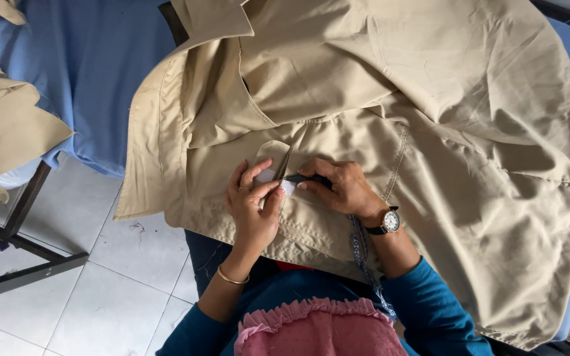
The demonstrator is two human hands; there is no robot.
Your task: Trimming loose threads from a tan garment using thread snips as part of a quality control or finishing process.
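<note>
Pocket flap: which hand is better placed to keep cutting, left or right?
Right hand, probably: it already holds the dark tool with its tip at the pocket flap. Left hand pinches the fabric beside it.

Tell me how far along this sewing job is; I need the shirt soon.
Done: the beige shirt has collar, seams and pocket flap stitched. In hand: the left hand pinches the flap while the right hand works a small dark tool there. What remains cannot be told.
</note>
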